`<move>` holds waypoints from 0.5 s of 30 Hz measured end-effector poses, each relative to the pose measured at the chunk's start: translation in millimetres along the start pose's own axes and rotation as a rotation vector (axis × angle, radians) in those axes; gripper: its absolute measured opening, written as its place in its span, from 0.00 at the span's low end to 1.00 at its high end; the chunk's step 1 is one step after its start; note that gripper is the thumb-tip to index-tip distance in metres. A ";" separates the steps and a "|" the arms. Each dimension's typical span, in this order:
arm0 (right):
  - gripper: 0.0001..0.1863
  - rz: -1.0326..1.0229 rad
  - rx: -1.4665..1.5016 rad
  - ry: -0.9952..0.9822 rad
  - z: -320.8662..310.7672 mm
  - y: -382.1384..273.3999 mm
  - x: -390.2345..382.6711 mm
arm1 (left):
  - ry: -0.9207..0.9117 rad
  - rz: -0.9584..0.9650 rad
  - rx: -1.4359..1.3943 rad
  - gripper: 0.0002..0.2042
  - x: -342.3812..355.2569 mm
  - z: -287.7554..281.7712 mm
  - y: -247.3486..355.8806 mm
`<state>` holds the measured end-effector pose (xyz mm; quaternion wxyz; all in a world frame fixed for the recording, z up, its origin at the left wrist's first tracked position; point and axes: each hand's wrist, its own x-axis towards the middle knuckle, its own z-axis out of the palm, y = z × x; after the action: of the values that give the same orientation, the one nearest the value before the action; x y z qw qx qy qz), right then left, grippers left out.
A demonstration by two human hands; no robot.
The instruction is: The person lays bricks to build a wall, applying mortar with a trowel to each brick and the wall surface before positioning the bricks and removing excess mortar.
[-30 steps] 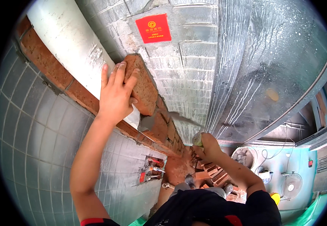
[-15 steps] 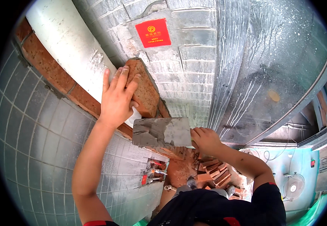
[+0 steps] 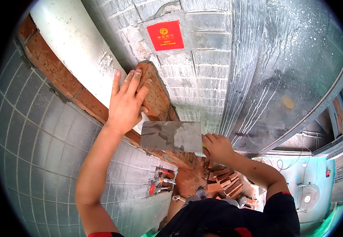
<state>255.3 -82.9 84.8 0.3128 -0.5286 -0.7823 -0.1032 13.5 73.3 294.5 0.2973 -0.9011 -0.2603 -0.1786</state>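
My left hand grips a rough orange brick at the top of a brick column beside a white vertical pipe, fingers over the brick and against the pipe side. My right hand holds a wide rectangular trowel by its mostly hidden handle. The blade, smeared with grey mortar, lies across my view just below that brick, covering part of the column; I cannot tell whether it touches it.
Grey tiled walls surround the column, one with a red sticker. A dusty glass panel stands right. Below are loose bricks, a recess with pipe fittings at left and a fan at right.
The trowel has swung up from near the column's side into a broad position below the brick, shifting only slightly since half a second ago. My left hand still holds the brick.
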 end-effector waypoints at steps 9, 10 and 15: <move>0.23 0.082 -0.032 -0.108 0.7 -0.4 4.9 | -0.010 0.028 0.002 0.38 -1.3 2.6 -3.9; 0.23 0.082 -0.030 -0.108 -0.9 -2.8 3.7 | -0.016 0.032 0.005 0.38 -1.7 2.3 -4.1; 0.23 0.089 -0.007 -0.084 -1.1 -3.6 3.1 | -0.016 0.045 0.002 0.38 0.0 1.2 -3.9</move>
<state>251.8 -82.6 88.0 0.2820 -0.5679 -0.7702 -0.0694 11.4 76.7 295.4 0.3001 -0.9079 -0.2424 -0.1642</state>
